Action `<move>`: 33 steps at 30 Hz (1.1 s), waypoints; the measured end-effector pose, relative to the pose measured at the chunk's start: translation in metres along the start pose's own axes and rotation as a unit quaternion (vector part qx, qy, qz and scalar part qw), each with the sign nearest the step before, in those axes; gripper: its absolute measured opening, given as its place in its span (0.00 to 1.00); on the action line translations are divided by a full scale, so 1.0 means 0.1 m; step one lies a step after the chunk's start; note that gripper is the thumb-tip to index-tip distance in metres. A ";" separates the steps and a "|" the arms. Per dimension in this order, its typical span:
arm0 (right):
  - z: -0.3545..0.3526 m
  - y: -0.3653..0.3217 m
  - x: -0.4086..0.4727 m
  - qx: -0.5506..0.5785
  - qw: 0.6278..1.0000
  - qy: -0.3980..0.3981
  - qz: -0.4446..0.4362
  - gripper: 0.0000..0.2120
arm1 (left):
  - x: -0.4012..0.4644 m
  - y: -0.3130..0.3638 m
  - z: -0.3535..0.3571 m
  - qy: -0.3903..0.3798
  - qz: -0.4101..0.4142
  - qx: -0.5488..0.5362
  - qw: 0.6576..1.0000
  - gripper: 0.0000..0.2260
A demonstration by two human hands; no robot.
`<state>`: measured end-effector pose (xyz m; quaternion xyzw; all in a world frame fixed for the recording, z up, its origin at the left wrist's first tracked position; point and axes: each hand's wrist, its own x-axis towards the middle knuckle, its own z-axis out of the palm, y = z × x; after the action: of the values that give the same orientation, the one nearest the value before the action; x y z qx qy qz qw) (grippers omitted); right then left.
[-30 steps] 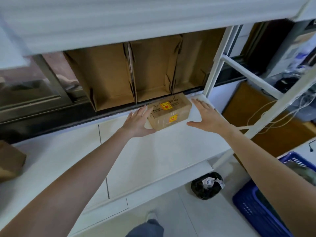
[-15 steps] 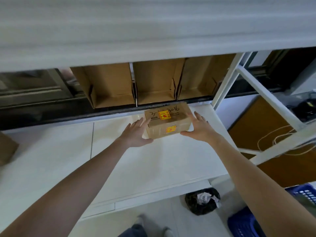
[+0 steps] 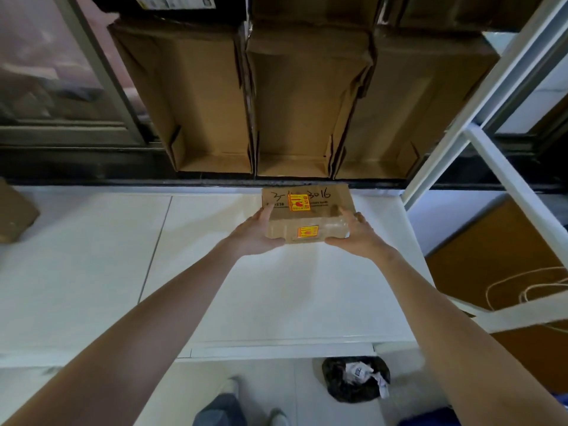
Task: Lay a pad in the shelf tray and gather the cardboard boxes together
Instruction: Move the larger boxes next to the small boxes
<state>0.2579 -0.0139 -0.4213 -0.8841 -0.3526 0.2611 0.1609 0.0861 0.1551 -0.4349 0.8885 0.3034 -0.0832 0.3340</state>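
Note:
A small sealed cardboard box [image 3: 307, 215] with yellow-red stickers and black handwriting is above the white shelf tray [image 3: 215, 272], near its back edge. My left hand [image 3: 256, 232] grips its left end, thumb under the front and fingers on top. On the opposite end my right hand [image 3: 356, 230] grips the same way. White pads [image 3: 86, 256] lie flat on the tray, with a seam between two of them. Another brown cardboard box [image 3: 15, 210] sits at the tray's far left, partly cut off.
Three open cardboard bins [image 3: 307, 96] stand side by side behind the tray. A white shelf post [image 3: 461, 118] rises at the right. Below are a black rubbish bag [image 3: 353, 379], a blue crate [image 3: 430, 421] and a flat brown board with cord [image 3: 507, 272].
Both hands have closed onto the ends of the small box, which was only flanked by open hands before. The view has dropped below the upper shelf and moved closer.

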 end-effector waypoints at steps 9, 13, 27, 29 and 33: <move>0.05 -0.24 -0.11 0.048 0.998 -0.008 -0.039 0.40 | -0.29 -0.03 -0.11 0.092 -0.049 -0.109 0.989 0.43; 0.03 -0.56 -0.22 0.032 0.997 0.004 -0.070 0.39 | -0.54 -0.14 -0.29 0.139 -0.080 -0.121 0.980 0.43; 0.76 -2.11 -0.64 0.007 0.978 -0.042 -0.206 0.28 | -1.83 -1.38 -0.93 0.292 -0.175 -0.101 0.935 0.33; 0.92 -2.41 -0.71 0.008 0.975 -0.048 -0.217 0.27 | -2.06 -1.63 -1.05 0.289 -0.196 -0.094 0.932 0.37; 1.26 -3.06 -0.84 0.006 0.969 -0.068 -0.238 0.27 | -2.52 -2.19 -1.28 0.268 -0.221 -0.128 0.929 0.41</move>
<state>-0.0314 0.1532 -0.3511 -0.7543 -0.5612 0.2766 0.1991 -0.2526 0.2452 -0.3681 0.7380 0.5780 0.1257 0.3247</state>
